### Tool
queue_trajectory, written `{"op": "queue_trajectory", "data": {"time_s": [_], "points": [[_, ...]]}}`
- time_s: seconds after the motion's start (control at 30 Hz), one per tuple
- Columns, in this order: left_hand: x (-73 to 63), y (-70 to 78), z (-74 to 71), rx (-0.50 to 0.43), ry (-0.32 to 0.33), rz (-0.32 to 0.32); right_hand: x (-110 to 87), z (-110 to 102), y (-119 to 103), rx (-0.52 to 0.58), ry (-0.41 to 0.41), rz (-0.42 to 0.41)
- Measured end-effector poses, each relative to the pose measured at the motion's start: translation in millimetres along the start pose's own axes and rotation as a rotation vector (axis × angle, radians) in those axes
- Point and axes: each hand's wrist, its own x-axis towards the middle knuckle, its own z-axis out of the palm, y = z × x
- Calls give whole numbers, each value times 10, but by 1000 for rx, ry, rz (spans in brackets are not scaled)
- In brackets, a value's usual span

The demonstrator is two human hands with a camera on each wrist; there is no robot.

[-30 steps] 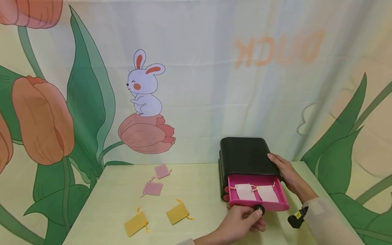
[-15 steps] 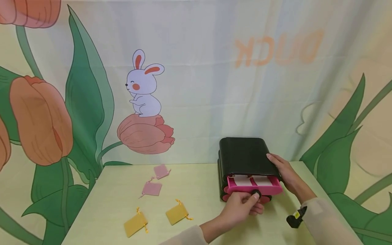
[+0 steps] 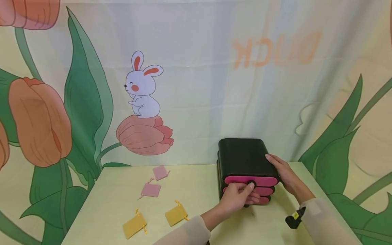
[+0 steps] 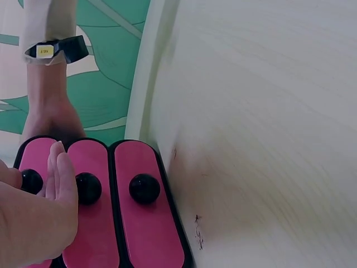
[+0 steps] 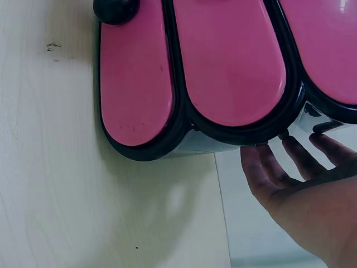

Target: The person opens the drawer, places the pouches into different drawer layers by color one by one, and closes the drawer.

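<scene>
Head view: the top drawer [image 3: 265, 181], pulled out with two white pouches inside a second ago, now sits flush in the black cabinet [image 3: 243, 154], right on the tabletop [image 3: 104, 200]; its contents are hidden and the closing looks finished. The left hand [image 3: 236, 197] pinches its knob [image 3: 252, 184]. Two pink pouches [image 3: 151, 190] lie left, two yellow pouches [image 3: 134, 226] nearer.

Left wrist view: the left hand partly covers the middle drawer [image 4: 92, 237].

Right wrist view: the right hand [image 5: 309, 192] braces the cabinet's right side, fingers spread, not wrapped round it.
</scene>
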Motion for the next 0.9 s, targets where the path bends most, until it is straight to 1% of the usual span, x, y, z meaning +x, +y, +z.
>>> {"op": "queue_trajectory", "data": {"time_s": [0.2, 0.33, 0.47, 0.53, 0.6, 0.73, 0.9], "points": [[12, 16, -5, 10, 5, 2, -5, 3, -16, -4, -4, -10], [-26, 4, -28, 16, -5, -4, -10, 12, -8, 2, -14, -2], [-94, -39, -69, 33, -38, -33, -17, 14, 0, -9, -11, 11], [-126, -75, -87, 37, -41, -59, -16, 11, 2, -9, -5, 13], [-154, -118, -98, 63, -30, -81, -15, 9, 1, -7, -5, 12], [-193, -189, -102, 113, 22, -117, -10, 10, -4, 6, -13, 7], [-182, -255, -79, 159, 79, -136, -18, 12, -15, 10, -18, 6]]}}
